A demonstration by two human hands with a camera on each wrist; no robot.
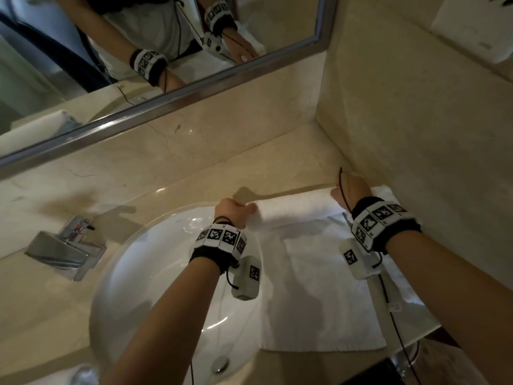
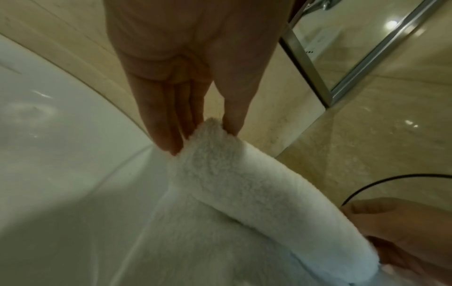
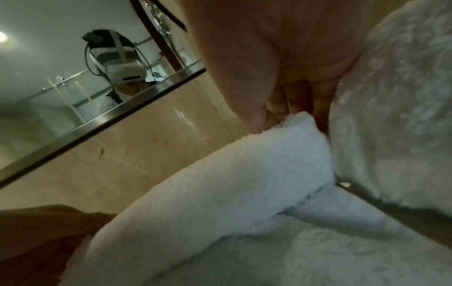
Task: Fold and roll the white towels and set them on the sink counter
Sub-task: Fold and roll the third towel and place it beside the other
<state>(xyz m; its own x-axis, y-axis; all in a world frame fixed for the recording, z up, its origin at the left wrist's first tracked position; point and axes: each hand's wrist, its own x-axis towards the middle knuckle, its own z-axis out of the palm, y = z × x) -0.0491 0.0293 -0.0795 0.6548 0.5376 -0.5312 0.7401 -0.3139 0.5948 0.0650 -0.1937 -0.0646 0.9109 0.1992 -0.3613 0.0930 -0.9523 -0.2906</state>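
- The white towel (image 1: pixel 319 295) lies folded flat on the sink counter (image 1: pixel 172 168), its left part hanging over the rim of the basin (image 1: pixel 155 273) and its near edge towards the person.
- At the towel's far end a first turn of the roll (image 1: pixel 294 209) is formed, running across between the two hands.
- The left hand (image 1: pixel 234 211) pinches the left end of the roll, thumb against fingers (image 2: pixel 168 120), as the left wrist view shows.
- The right hand (image 1: pixel 351 190) pinches the right end between thumb and curled fingers, close against the side wall (image 1: pixel 416 120).
- To do this step well, I judge both ends should turn at the same rate, kept snug, so the roll stays even and does not cone.
- The part over the basin has no support; sagging there could loosen the left end.
- Beyond stand the faucet (image 1: pixel 66 245) and the mirror (image 1: pixel 138 65).
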